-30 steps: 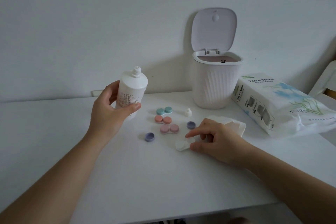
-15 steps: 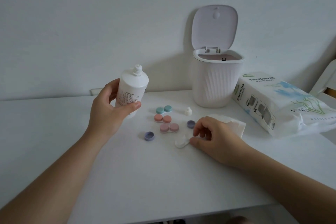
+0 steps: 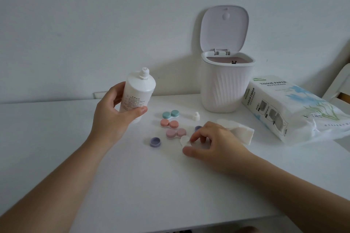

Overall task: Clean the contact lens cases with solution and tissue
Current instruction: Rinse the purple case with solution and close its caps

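My left hand (image 3: 111, 117) grips the white solution bottle (image 3: 138, 92) upright above the table, its nozzle uncapped. My right hand (image 3: 214, 142) pinches the open white lens case (image 3: 185, 141) between finger and thumb, lifting one end off the table. Beside it lie a teal case (image 3: 170, 114), a salmon case (image 3: 169, 123) and a pink case (image 3: 176, 133), all capped. One purple cap (image 3: 155, 142) lies to the left; another purple cap (image 3: 198, 128) is half hidden behind my fingers. A folded tissue (image 3: 240, 131) lies just behind my right hand.
The bottle's small white cap (image 3: 196, 116) stands near the cases. A white ribbed bin (image 3: 225, 89) with its lid up stands at the back. A tissue paper pack (image 3: 291, 109) lies at the right. The table's front edge runs below my forearms.
My right hand went from pressing the white case flat to pinching it and tilting it up. The bottle in my left hand stayed almost where it was.
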A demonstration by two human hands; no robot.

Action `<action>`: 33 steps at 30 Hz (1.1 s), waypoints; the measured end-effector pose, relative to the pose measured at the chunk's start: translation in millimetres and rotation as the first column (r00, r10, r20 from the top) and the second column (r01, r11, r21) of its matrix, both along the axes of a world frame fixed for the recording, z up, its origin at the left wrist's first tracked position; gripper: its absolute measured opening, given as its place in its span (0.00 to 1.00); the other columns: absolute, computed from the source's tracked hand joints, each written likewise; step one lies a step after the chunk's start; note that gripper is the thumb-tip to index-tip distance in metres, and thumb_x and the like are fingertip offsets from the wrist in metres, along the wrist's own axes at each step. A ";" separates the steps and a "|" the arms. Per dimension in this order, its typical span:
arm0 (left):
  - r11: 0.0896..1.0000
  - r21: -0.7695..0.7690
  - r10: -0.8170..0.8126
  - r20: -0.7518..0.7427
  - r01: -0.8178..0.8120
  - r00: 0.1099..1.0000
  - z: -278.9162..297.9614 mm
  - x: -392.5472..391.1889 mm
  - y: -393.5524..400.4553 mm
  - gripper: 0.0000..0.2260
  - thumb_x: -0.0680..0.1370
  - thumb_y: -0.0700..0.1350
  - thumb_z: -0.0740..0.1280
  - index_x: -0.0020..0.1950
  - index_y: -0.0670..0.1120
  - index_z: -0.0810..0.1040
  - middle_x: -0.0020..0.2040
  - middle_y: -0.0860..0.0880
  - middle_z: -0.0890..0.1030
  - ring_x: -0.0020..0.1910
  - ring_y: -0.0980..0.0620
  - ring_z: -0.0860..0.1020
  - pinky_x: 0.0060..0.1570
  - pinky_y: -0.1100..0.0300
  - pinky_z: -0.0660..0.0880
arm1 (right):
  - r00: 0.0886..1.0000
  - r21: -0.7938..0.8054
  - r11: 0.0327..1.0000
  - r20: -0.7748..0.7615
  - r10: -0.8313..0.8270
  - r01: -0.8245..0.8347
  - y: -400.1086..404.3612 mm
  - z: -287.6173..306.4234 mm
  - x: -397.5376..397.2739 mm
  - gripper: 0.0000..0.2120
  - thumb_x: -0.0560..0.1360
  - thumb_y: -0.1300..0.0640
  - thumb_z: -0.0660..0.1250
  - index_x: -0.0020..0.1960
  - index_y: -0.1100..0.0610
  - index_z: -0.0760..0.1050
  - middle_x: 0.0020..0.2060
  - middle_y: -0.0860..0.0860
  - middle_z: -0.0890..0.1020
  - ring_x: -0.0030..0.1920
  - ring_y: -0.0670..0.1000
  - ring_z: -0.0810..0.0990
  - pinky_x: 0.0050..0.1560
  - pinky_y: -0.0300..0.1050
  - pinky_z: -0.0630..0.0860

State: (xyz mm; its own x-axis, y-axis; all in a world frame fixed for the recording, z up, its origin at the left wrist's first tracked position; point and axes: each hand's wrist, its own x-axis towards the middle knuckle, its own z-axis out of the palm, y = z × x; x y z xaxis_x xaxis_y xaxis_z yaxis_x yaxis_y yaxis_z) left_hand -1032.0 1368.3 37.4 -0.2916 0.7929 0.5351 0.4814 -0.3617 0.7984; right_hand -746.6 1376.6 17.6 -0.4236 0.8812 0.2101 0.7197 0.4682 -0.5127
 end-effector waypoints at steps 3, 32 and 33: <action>1.000 0.002 -0.001 -0.003 0.001 1.000 -0.1 -0.2 0.0 0.30 0.66 0.48 0.80 0.65 0.61 0.76 0.60 0.67 0.81 0.61 0.65 0.78 0.59 0.63 0.72 | 0.998 0.038 0.999 0.069 0.002 -0.005 -3.6 -0.5 -4.5 0.29 0.59 0.23 0.63 0.49 0.41 0.79 0.43 0.39 0.74 0.48 0.41 0.72 0.50 0.39 0.68; 0.981 -0.155 -0.090 0.155 0.114 0.984 -3.7 -3.3 2.2 0.29 0.61 0.55 0.79 0.60 0.66 0.75 0.55 0.59 0.86 0.54 0.58 0.84 0.52 0.56 0.77 | 0.994 -0.050 0.999 -0.106 -0.006 0.001 5.9 -2.3 -1.6 0.07 0.67 0.41 0.73 0.44 0.39 0.81 0.40 0.38 0.79 0.44 0.33 0.75 0.37 0.29 0.66; 0.981 -0.157 -0.085 0.175 0.113 0.981 -4.1 -4.0 2.4 0.29 0.60 0.56 0.78 0.59 0.66 0.74 0.54 0.59 0.86 0.53 0.58 0.85 0.50 0.57 0.77 | 0.995 -0.047 0.999 -0.102 0.001 -0.006 5.9 -2.7 -1.5 0.06 0.67 0.40 0.73 0.43 0.39 0.81 0.40 0.38 0.79 0.44 0.34 0.75 0.37 0.28 0.66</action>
State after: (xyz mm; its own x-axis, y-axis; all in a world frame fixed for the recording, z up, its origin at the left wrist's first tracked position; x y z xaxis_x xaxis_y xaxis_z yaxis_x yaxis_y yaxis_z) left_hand -1036.0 1370.7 33.4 -0.2810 0.8958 0.3444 0.3048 -0.2570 0.9171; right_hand -748.1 1382.5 15.0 -0.4053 0.8897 0.2103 0.6610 0.4441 -0.6048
